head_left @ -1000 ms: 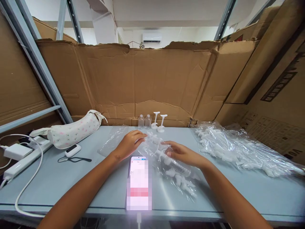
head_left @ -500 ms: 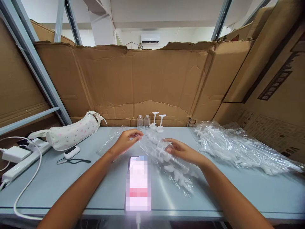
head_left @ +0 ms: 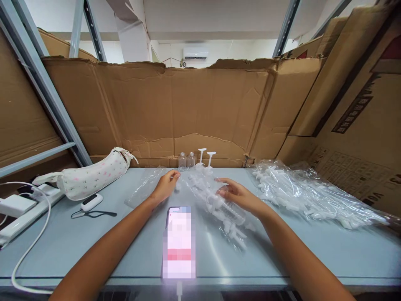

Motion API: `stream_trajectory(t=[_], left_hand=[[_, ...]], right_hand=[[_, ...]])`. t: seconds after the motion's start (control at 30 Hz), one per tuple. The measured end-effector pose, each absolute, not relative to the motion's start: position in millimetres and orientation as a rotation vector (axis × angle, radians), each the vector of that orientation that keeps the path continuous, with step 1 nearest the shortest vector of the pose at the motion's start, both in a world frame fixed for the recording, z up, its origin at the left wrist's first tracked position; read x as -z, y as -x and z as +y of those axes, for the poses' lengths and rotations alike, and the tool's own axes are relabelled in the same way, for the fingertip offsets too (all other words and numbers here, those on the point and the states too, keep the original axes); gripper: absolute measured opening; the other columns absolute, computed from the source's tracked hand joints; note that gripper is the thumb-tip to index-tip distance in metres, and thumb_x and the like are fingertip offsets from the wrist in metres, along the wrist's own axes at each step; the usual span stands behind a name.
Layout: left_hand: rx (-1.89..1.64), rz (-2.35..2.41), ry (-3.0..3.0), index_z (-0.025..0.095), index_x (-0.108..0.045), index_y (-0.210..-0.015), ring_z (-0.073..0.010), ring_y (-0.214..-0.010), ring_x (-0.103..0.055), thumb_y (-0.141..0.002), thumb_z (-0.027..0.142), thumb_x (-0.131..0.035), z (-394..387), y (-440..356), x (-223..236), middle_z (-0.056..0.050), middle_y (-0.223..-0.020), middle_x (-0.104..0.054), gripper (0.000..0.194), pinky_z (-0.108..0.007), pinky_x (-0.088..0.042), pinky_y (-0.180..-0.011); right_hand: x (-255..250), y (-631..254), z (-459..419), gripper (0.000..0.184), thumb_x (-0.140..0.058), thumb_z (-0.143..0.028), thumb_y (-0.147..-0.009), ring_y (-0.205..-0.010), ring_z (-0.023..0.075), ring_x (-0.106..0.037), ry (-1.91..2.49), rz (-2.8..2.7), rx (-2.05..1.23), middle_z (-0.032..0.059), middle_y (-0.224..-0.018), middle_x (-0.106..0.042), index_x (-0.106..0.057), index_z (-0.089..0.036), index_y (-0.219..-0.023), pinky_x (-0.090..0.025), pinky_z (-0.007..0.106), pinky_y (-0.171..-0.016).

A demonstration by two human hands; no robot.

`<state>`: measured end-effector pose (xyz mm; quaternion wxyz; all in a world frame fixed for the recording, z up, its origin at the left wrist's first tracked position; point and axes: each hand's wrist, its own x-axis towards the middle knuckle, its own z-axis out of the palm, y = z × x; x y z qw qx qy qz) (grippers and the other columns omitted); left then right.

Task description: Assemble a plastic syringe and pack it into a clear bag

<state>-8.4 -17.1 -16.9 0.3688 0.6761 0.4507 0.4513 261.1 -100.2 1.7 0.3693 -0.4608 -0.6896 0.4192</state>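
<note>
A clear plastic bag (head_left: 216, 202) of white plastic pump parts lies slantwise on the table, its far end raised in front of two white pump heads (head_left: 211, 156). My right hand (head_left: 236, 194) is at the bag's right side, its curled fingers closed on the film. To the left of the bag's far end is my left hand (head_left: 164, 186), thumb and fingertips pinched together. A small whitish piece shows just below those fingertips; whether they hold it I cannot tell. Two small clear bottles (head_left: 186, 161) stand upright just beyond my left fingertips.
A phone (head_left: 179, 242) with a blurred screen lies in front, its cable running off the near edge. On the right is a larger bag (head_left: 307, 194) of white parts. A flat clear bag (head_left: 145, 186), pouch (head_left: 97, 174), small white device (head_left: 92, 202) and power strip (head_left: 29, 213) are left. Cardboard (head_left: 175, 108) walls the back.
My left hand has drawn slightly left, away from the bag's film. The bag's far end now covers the bases of the pump heads. My right hand stays at the bag's side.
</note>
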Motion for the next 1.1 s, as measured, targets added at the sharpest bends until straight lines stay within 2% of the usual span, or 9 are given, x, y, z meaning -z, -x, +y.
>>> stream_trajectory(t=[0.13, 0.17, 0.23, 0.33, 0.43, 0.57, 0.77, 0.9, 1.1], left_hand=[[-1.022, 1.023, -1.590, 0.016, -0.055, -0.111, -0.0215, -0.098, -0.062, -0.086, 0.060, -0.035, -35.4, 7.6, 5.8, -0.014, -0.106, -0.065, 0.055, -0.037, -0.048, -0.086], [-0.925, 0.920, -1.494, 0.016, -0.053, -0.116, -0.0228, -0.098, -0.063, -0.084, 0.064, -0.036, -43.4, 5.2, 2.4, -0.016, -0.109, -0.065, 0.061, -0.039, -0.048, -0.087], [-0.779, 0.752, -1.367, 0.017, -0.050, -0.122, -0.0245, -0.100, -0.062, -0.076, 0.066, -0.051, -61.0, -3.5, -3.3, -0.016, -0.117, -0.061, 0.067, -0.040, -0.046, -0.089], [-0.732, 0.740, -1.361, 0.018, -0.045, -0.129, -0.0235, -0.098, -0.062, -0.063, 0.048, -0.076, -83.6, -21.7, -7.4, -0.015, -0.117, -0.061, 0.079, -0.034, -0.048, -0.083], [-0.853, 0.843, -1.382, 0.016, -0.047, -0.127, -0.0209, -0.090, -0.063, -0.067, 0.037, -0.076, -93.5, -34.5, -7.9, -0.014, -0.109, -0.064, 0.070, -0.028, -0.048, -0.070], [-0.889, 0.846, -1.375, 0.014, -0.049, -0.125, -0.0193, -0.080, -0.064, -0.072, 0.034, -0.071, -93.8, -34.8, -9.1, -0.013, -0.100, -0.067, 0.061, -0.026, -0.044, -0.062], [-0.857, 0.707, -1.321, 0.018, -0.044, -0.128, -0.0216, -0.095, -0.061, -0.072, 0.036, -0.072, -104.9, -31.7, -16.9, -0.013, -0.109, -0.063, 0.065, -0.029, -0.045, -0.072], [-0.908, 0.761, -1.336, 0.022, -0.046, -0.124, -0.0178, -0.094, -0.059, -0.066, 0.031, -0.077, -109.2, -34.6, -19.9, -0.010, -0.115, -0.056, 0.066, -0.028, -0.045, -0.076], [-0.952, 0.759, -1.385, 0.016, -0.057, -0.092, -0.0089, -0.064, -0.055, -0.067, 0.035, -0.075, -102.2, -36.4, -19.6, 0.000, -0.078, -0.057, 0.036, -0.021, -0.043, -0.056]], right_hand=[[-0.7, -257.8, -98.3, 0.056, -0.059, -0.052, -0.079, -0.076, 0.0176, -0.057, 1.186, -1.568, -1.028, 0.0048, -0.091, -0.062, -0.045, -0.022, -0.125, -0.044, 0.030, -0.063], [-0.1, -255.6, -98.1, 0.057, -0.060, -0.052, -0.078, -0.077, 0.0179, -0.058, 1.168, -1.512, -1.033, 0.0053, -0.093, -0.063, -0.046, -0.023, -0.125, -0.045, 0.030, -0.064], [2.4, -249.5, -98.3, 0.058, -0.062, -0.053, -0.077, -0.080, 0.0189, -0.059, 1.106, -1.418, -1.083, 0.0064, -0.098, -0.063, -0.045, -0.023, -0.124, -0.046, 0.030, -0.065], [7.7, -240.1, -100.4, 0.059, -0.064, -0.052, -0.075, -0.088, 0.0205, -0.061, 1.006, -1.356, -1.191, 0.0073, -0.104, -0.063, -0.045, -0.026, -0.124, -0.048, 0.030, -0.069], [10.7, -235.6, -103.6, 0.059, -0.068, -0.051, -0.073, -0.093, 0.0221, -0.062, 0.909, -1.367, -1.304, 0.0081, -0.110, -0.061, -0.045, -0.028, -0.123, -0.049, 0.033, -0.074], [7.7, -236.8, -106.0, 0.060, -0.069, -0.049, -0.073, -0.103, 0.0254, -0.060, 0.767, -1.431, -1.338, 0.0103, -0.120, -0.058, -0.044, -0.028, -0.123, -0.048, 0.037, -0.082], [5.3, -236.3, -106.3, 0.069, -0.072, -0.038, -0.073, -0.108, 0.0265, -0.058, 0.748, -1.469, -1.282, 0.0105, -0.124, -0.056, -0.036, -0.029, -0.131, -0.046, 0.042, -0.089], [5.6, -232.4, -108.9, 0.069, -0.074, -0.039, -0.070, -0.111, 0.0263, -0.056, 0.753, -1.507, -1.219, 0.0098, -0.126, -0.055, -0.039, -0.028, -0.129, -0.046, 0.041, -0.091], [1.7, -227.1, -114.6, 0.070, -0.075, -0.042, -0.068, -0.114, 0.0257, -0.052, 0.789, -1.565, -1.212, 0.0085, -0.127, -0.052, -0.041, -0.030, -0.127, -0.045, 0.039, -0.090]])
